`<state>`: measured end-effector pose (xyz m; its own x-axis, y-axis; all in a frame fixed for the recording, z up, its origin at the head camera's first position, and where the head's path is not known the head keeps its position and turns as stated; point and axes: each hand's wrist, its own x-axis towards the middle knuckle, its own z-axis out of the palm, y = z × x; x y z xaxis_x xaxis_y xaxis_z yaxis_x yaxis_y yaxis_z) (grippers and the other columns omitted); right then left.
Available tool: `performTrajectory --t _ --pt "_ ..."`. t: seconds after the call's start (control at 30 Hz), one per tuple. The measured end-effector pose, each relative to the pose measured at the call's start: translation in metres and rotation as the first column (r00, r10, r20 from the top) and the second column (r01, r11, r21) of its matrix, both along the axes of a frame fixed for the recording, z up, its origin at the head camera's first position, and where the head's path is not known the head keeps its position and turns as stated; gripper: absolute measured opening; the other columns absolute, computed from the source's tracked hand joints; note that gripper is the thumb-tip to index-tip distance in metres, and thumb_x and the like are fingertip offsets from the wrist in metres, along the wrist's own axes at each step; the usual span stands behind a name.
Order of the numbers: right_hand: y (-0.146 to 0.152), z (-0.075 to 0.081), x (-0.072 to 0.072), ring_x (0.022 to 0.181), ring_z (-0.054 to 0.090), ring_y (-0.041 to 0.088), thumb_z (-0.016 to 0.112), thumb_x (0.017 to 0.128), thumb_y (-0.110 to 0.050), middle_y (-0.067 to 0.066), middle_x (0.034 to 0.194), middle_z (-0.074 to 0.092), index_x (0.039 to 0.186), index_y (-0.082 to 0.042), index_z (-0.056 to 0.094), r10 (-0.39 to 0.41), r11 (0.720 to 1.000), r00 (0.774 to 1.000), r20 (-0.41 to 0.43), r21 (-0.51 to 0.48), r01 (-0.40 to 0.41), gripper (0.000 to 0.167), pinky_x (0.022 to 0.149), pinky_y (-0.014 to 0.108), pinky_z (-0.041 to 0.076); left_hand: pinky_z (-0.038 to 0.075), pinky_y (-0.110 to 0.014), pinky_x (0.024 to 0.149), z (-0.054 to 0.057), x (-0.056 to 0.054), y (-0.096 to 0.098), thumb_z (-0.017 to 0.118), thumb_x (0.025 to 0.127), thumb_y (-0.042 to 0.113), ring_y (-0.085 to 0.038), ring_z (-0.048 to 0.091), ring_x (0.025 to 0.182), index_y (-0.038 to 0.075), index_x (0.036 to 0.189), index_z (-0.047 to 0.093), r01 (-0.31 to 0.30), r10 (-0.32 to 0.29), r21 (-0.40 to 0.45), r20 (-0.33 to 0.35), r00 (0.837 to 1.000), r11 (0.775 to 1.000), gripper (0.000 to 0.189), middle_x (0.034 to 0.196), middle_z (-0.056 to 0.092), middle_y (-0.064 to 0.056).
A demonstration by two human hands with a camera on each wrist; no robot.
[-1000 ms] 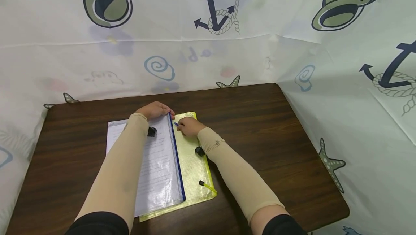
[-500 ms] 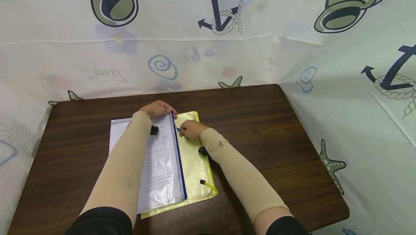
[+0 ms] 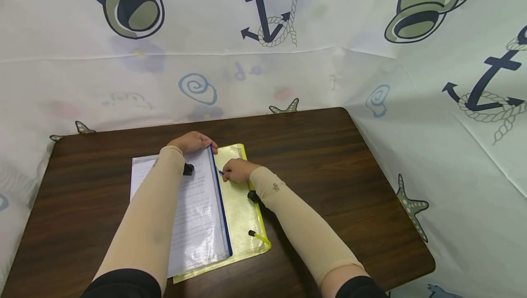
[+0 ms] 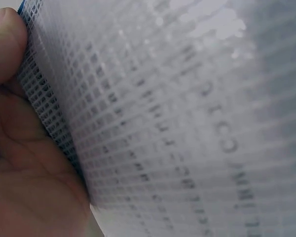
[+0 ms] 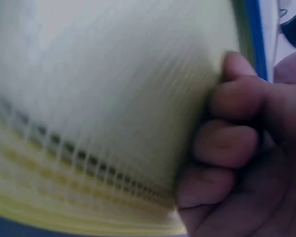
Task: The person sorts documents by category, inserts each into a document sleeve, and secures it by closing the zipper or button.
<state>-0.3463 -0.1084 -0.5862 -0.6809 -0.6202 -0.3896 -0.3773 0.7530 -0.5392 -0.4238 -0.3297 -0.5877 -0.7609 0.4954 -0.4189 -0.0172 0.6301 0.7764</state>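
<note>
A clear mesh zip pouch (image 3: 199, 224) with written paper inside lies on top of a yellow mesh zip pouch (image 3: 242, 215). At its far right corner my left hand (image 3: 191, 142) pinches the pouch beside the end of the blue zipper (image 3: 223, 211). The mesh pouch (image 4: 163, 123) fills most of the left wrist view, its edge between thumb and palm. My right hand (image 3: 239, 170) pinches the small blue zipper pull (image 3: 221, 172) near the upper part of that edge. In the right wrist view its fingers (image 5: 227, 143) are curled above the yellow mesh.
Both pouches lie on a dark brown wooden table (image 3: 329, 197). A yellow zipper pull (image 3: 260, 237) with a dark end lies at the yellow pouch's near right corner. Behind and to the right hangs a white patterned cloth (image 3: 321, 73).
My right hand has slid a short way down the blue zipper, toward me, with the pull. My left hand keeps its pinch at the far corner. The whole head view has shifted slightly.
</note>
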Motion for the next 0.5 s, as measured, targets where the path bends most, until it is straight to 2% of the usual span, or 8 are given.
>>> performTrajectory --t 0.17,0.37,0.5 --pt "0.0014 0.0006 0.0024 0.078 0.052 0.010 0.050 0.106 -0.011 0.000 0.096 0.069 0.099 -0.008 0.076 0.062 0.998 0.998 0.010 0.013 -0.062 0.027 0.070 0.020 0.039 0.028 -0.049 0.115 -0.0018 -0.0005 -0.0013 0.044 0.110 0.022 -0.024 0.058 0.121 0.006 0.121 0.075 -0.015 0.015 0.006 0.014 1.000 1.000 0.036 0.117 0.075 -0.006" --pt "0.0065 0.0041 0.0032 0.073 0.051 0.008 0.050 0.106 -0.010 -0.002 0.086 0.063 0.101 -0.006 0.076 0.042 0.999 0.997 0.057 -0.031 -0.041 0.027 0.068 0.020 0.040 0.028 -0.048 0.116 -0.0079 -0.0038 -0.0004 0.045 0.110 0.020 -0.024 0.057 0.123 0.007 0.120 0.075 -0.005 0.005 0.021 0.011 1.000 1.000 0.034 0.114 0.076 -0.003" --pt "0.0074 0.0023 0.0022 0.072 0.051 0.009 0.051 0.106 -0.010 0.000 0.085 0.063 0.104 -0.005 0.076 0.025 0.998 0.997 0.073 -0.063 -0.020 0.026 0.068 0.021 0.040 0.030 -0.047 0.114 -0.0074 -0.0044 -0.0007 0.046 0.110 0.020 -0.022 0.060 0.118 0.006 0.120 0.075 -0.001 0.001 0.018 0.001 1.000 1.000 0.034 0.112 0.076 -0.004"
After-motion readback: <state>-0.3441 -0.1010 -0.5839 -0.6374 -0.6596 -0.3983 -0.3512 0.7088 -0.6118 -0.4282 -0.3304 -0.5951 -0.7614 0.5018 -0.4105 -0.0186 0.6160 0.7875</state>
